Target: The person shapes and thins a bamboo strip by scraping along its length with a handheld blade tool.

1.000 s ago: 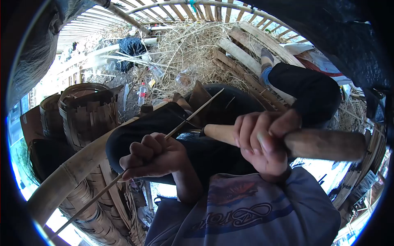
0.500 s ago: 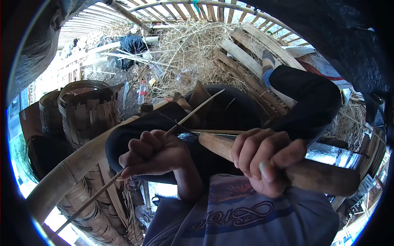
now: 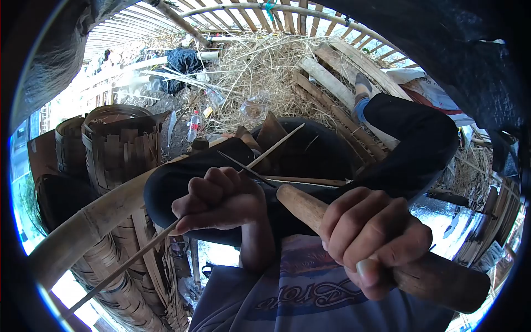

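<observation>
Centrally, a thin stick (image 3: 276,146) slants from lower left to upper right, its pale end above the dark trousers (image 3: 412,144). Left hand (image 3: 224,199): closed around the stick, just below the pale section. Right hand (image 3: 376,238): closed around the thick wooden handle (image 3: 301,206) of a knife. The narrow dark blade (image 3: 235,161) crosses the stick near the left hand; whether the edge touches it, cannot tell. A second thin stick (image 3: 307,180) lies behind, nearly level.

Below, the shirt (image 3: 298,276) bears a faded picture and ornate lettering, upside down in view; "Bro" is legible, remainder uncertain. Behind the sticks, a dark round object (image 3: 326,149).

Left side: thick bamboo pole (image 3: 91,221) running diagonally, with woven baskets (image 3: 119,146) beside it. Ahead of these, a clear bottle (image 3: 193,127) with a red label, writing too small to read.

Farther out: dry straw (image 3: 260,69), dark netting (image 3: 184,60), wooden planks (image 3: 329,80) near the foot, and a printed sack (image 3: 442,99), text partial, apparently "ster". Slatted fence (image 3: 255,16) at the far edge.
</observation>
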Action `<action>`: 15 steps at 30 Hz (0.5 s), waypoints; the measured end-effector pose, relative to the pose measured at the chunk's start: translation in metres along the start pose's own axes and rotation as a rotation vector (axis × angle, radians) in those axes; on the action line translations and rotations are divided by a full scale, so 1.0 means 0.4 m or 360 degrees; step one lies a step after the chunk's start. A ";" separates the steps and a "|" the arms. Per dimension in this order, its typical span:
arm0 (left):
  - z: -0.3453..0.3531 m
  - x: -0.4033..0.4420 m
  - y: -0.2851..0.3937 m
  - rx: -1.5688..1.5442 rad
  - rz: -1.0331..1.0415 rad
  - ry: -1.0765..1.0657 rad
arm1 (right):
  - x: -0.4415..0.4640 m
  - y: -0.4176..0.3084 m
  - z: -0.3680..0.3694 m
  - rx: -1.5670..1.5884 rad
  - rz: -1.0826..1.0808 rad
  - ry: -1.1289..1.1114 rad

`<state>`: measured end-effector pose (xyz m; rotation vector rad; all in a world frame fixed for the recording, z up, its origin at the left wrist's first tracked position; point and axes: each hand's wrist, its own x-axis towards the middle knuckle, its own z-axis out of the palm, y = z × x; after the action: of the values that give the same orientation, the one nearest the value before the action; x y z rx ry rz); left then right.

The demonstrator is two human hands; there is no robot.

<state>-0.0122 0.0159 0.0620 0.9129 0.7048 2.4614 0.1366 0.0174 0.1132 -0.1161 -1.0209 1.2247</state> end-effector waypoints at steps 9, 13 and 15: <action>0.013 -0.008 -0.004 -0.0058 0.0006 0.0007 | 0.000 -0.001 0.004 -0.0112 -0.0057 0.0085; 0.004 0.004 -0.006 -0.0141 -0.0045 0.0012 | -0.002 0.033 -0.028 -0.0201 -0.0102 -0.0001; 0.004 0.000 -0.006 -0.0202 -0.0094 0.0040 | -0.003 0.022 -0.020 -0.0176 -0.0046 0.0056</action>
<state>-0.0107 0.0183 0.0618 0.8033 0.5683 2.4386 0.1360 0.0232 0.1027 -0.2077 -1.0566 1.1365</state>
